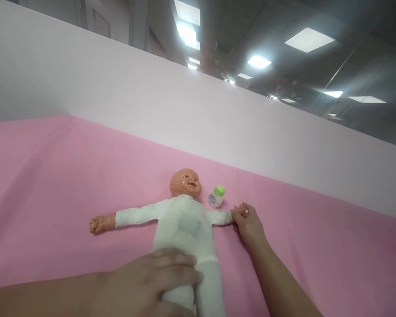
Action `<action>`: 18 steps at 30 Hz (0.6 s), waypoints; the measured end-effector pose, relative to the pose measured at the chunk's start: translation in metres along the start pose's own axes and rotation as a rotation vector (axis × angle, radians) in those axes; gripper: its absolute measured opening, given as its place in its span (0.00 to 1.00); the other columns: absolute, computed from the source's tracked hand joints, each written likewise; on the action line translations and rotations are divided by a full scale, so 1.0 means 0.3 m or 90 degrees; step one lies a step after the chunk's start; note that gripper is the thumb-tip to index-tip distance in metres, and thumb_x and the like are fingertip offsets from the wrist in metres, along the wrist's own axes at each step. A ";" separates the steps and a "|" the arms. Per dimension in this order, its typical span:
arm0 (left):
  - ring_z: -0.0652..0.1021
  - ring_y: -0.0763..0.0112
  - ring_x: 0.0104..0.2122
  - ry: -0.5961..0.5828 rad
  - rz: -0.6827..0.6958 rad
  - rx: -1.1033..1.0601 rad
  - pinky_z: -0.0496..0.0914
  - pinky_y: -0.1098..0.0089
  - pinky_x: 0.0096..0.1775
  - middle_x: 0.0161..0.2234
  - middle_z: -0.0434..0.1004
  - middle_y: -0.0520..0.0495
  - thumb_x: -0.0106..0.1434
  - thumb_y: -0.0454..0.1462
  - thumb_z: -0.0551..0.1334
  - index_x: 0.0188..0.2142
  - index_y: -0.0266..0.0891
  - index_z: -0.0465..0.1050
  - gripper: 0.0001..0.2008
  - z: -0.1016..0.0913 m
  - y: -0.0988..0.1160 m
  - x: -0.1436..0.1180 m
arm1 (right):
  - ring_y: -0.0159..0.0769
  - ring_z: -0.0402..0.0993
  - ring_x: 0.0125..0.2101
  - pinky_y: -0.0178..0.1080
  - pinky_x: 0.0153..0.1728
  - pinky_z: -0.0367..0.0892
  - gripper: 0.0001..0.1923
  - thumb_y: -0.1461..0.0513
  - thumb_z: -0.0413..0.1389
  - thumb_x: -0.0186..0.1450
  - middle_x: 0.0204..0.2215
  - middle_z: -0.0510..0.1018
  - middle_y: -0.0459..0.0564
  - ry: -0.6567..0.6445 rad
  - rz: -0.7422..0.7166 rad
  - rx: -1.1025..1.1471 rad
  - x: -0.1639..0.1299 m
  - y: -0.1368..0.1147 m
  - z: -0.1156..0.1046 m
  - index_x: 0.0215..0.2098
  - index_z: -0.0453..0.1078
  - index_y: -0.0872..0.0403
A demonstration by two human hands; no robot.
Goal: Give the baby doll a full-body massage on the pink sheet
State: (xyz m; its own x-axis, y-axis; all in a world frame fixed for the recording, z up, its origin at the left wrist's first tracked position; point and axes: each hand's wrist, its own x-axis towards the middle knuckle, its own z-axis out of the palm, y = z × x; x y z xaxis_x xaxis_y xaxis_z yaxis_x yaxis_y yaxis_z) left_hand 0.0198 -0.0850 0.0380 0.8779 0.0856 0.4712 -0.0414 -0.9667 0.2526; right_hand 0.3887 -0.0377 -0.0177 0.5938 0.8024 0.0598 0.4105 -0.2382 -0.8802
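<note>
A baby doll (186,226) with a white cloth body and a hard plastic head lies on its back, arms spread wide. My right hand (250,225) has its fingers closed around the doll's plastic hand at the right. Across the doll's lower belly and upper legs lies my left hand (165,279), its fingers stretched out and apart. A small white bottle (215,199) with a green cap stands beside the doll's head, a little above the arm that I hold. The doll's feet are out of view.
A pink cloth (125,176) covers the surface under the doll. Behind it runs a low white partition (185,105), slanting down to the right. Ceiling lights show beyond the partition.
</note>
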 end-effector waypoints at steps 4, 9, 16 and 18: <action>0.66 0.53 0.66 0.107 -0.053 -0.002 0.66 0.53 0.64 0.66 0.65 0.42 0.64 0.33 0.60 0.59 0.50 0.67 0.24 0.025 -0.058 -0.036 | 0.47 0.81 0.47 0.45 0.46 0.76 0.44 0.50 0.64 0.60 0.55 0.77 0.59 0.050 -0.097 0.042 -0.079 -0.064 0.018 0.69 0.54 0.51; 0.64 0.56 0.67 0.213 -0.217 -0.009 0.66 0.53 0.64 0.69 0.59 0.48 0.68 0.30 0.53 0.60 0.53 0.69 0.25 0.053 -0.148 -0.079 | 0.44 0.79 0.50 0.46 0.49 0.76 0.28 0.53 0.59 0.66 0.57 0.77 0.53 -0.005 -0.285 0.059 -0.196 -0.135 0.086 0.63 0.65 0.47; 0.65 0.52 0.66 0.116 -0.450 -0.135 0.67 0.55 0.62 0.70 0.57 0.47 0.68 0.33 0.57 0.60 0.53 0.72 0.23 0.035 -0.195 -0.060 | 0.46 0.70 0.59 0.54 0.60 0.68 0.21 0.61 0.53 0.70 0.57 0.76 0.52 -0.152 -0.587 -0.202 -0.229 -0.137 0.140 0.60 0.71 0.46; 0.64 0.52 0.67 0.116 -0.440 -0.137 0.67 0.54 0.63 0.69 0.57 0.46 0.68 0.33 0.57 0.60 0.51 0.72 0.23 0.036 -0.198 -0.060 | 0.46 0.69 0.59 0.54 0.61 0.67 0.22 0.62 0.53 0.69 0.58 0.75 0.52 -0.167 -0.589 -0.211 -0.227 -0.137 0.141 0.61 0.70 0.45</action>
State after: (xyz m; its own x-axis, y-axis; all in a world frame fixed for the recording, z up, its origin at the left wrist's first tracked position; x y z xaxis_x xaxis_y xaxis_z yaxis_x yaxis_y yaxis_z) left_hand 0.0117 -0.0318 0.0054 0.6455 0.7132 0.2733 0.3820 -0.6114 0.6930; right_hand 0.3022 -0.0595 -0.0056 -0.2084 0.8341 0.5107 0.8268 0.4292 -0.3635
